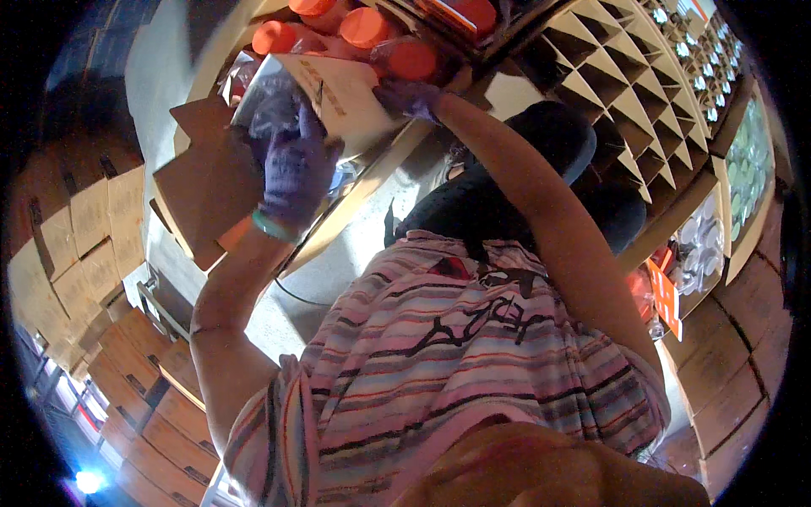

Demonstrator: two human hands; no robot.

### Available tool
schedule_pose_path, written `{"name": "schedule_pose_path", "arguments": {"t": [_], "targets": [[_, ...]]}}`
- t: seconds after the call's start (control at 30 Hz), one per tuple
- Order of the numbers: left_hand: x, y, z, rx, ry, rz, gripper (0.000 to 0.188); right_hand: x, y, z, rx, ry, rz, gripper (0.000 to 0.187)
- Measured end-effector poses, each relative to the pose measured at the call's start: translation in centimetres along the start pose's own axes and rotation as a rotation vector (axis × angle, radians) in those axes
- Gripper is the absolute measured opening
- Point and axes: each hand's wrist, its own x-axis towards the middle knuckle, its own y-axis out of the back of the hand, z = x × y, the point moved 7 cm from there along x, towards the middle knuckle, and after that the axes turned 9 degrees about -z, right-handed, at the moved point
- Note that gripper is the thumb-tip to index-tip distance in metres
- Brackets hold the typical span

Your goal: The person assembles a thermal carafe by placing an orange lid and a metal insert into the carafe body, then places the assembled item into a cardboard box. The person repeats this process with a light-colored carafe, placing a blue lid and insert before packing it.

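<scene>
Carton (pixel 355 95), white and tilted, sits at eleven o'clock. The gloved left hand (pixel 293 173) bends its fingers against the left side; the gloved right hand (pixel 410 99) meets the right end; whether either truly grips, I cannot tell. The box looks stiff yet easily dented, weight unclear; opposite sides seem the surest hold. Red-lidded jars (pixel 365 28) crowd its far edge toward twelve, a brown flap (pixel 203 182) lies at ten, and pale floor (pixel 418 186) shows nearer the middle.
</scene>
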Motion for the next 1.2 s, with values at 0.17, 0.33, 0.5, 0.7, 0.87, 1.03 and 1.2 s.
{"name": "schedule_pose_path", "arguments": {"t": [0.17,0.33,0.5,0.7,0.87,1.03,1.2], "targets": [[5.4,-2.6,1.7,-0.038,0.311,-0.292,0.084,-2.2,2.6,-0.4,0.097,-0.202,-0.115,0.029],[4.5,-3.9,0.3,0.114,0.218,0.053,0.079,-5.4,6.0,-2.1,0.462,-0.211,0.149,0.03],[7.2,-1.6,2.7,0.307,0.037,-0.089,0.065,-8.6,6.3,2.0,0.165,-0.079,0.5,0.028],[12.0,4.6,11.7,0.543,-0.071,-0.161,0.032,-14.0,9.9,1.7,0.186,-0.18,0.698,0.022],[16.6,-2.2,11.3,0.252,-0.153,-0.099,0.03,-15.2,9.6,5.3,0.704,-0.313,0.747,0.036],[14.0,-7.8,12.7,1.238,-0.405,-0.096,0.028,-17.0,7.5,9.4,0.639,-0.308,0.817,0.041],[10.3,-9.5,3.3,1.018,-0.284,-0.221,0.035,-18.3,7.9,9.4,0.756,-0.316,0.834,0.039]]}}
